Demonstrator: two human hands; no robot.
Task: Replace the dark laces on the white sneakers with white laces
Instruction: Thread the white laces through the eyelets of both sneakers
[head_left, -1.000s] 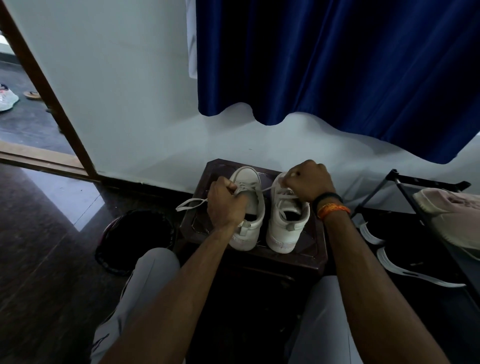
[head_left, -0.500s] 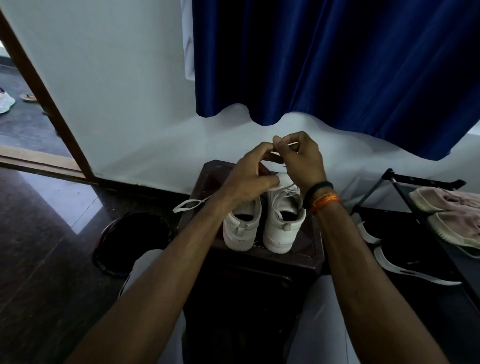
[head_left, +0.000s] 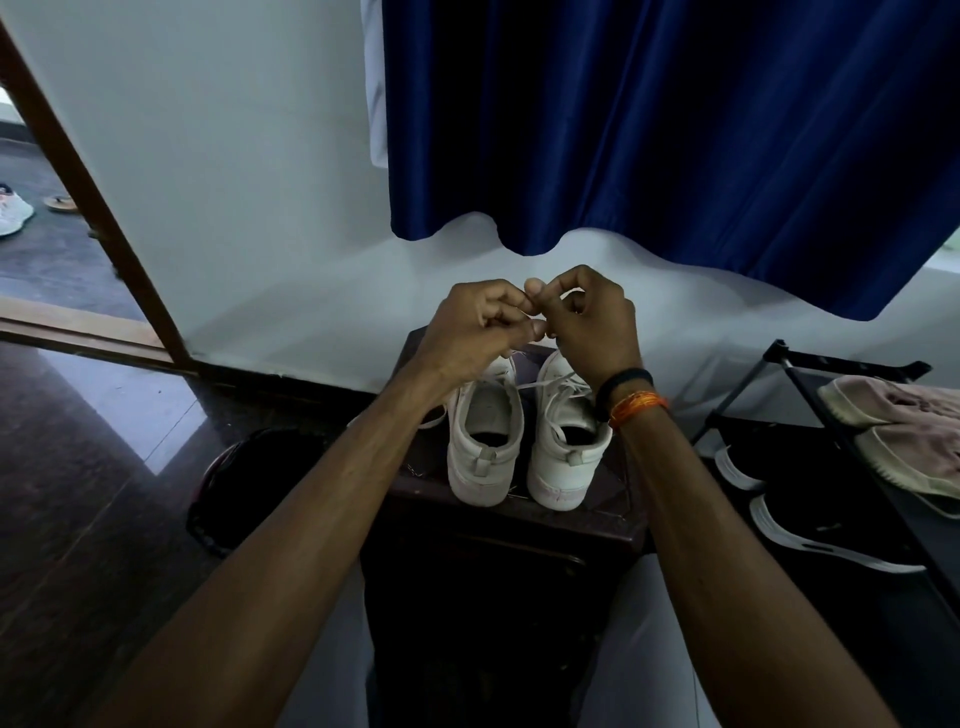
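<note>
Sneakers (head_left: 530, 441) stand side by side, heels toward the camera, on a dark surface (head_left: 618, 499). Above their toes both hands meet, fingers curled: the left hand (head_left: 478, 327) and right hand (head_left: 592, 322) pinch a white lace (head_left: 545, 385) that runs down to the right sneaker. A lace loop (head_left: 434, 420) trails left of the left sneaker. A shoe rack (head_left: 810, 379) stands at right.

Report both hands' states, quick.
Left hand: fingers curled, apparently pinching the white lace.
Right hand: fingers curled, apparently pinching the same lace above the right sneaker.
</note>
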